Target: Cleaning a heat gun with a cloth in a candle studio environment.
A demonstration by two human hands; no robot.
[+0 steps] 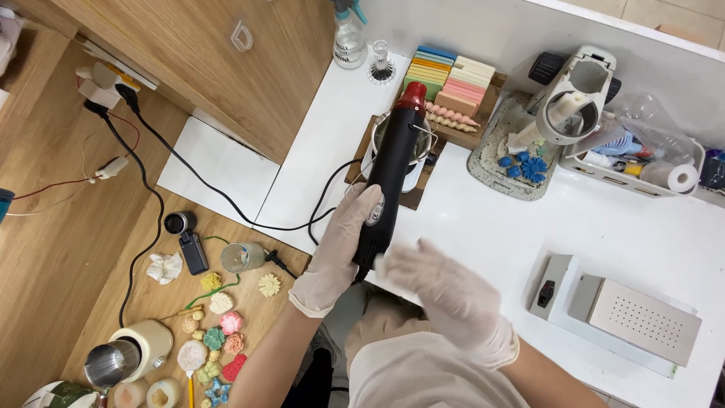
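My left hand [340,245], in a thin white glove, grips a black heat gun [391,162] with a red nozzle tip. The nozzle points at a small metal pot [381,130] standing on a wooden board at the back of the white table [491,234]. A black cord runs from the gun off the table's left edge. My right hand [445,291], also gloved and blurred, hovers beside the gun's handle end with its fingers spread, holding nothing.
Coloured soap bars [449,75] sit stacked behind the pot. A grey tray with blue flower pieces and a white stand [570,98] is on the right. A flat grey device [619,313] lies near right. Several small coloured flower shapes [219,332] lie on the wooden floor.
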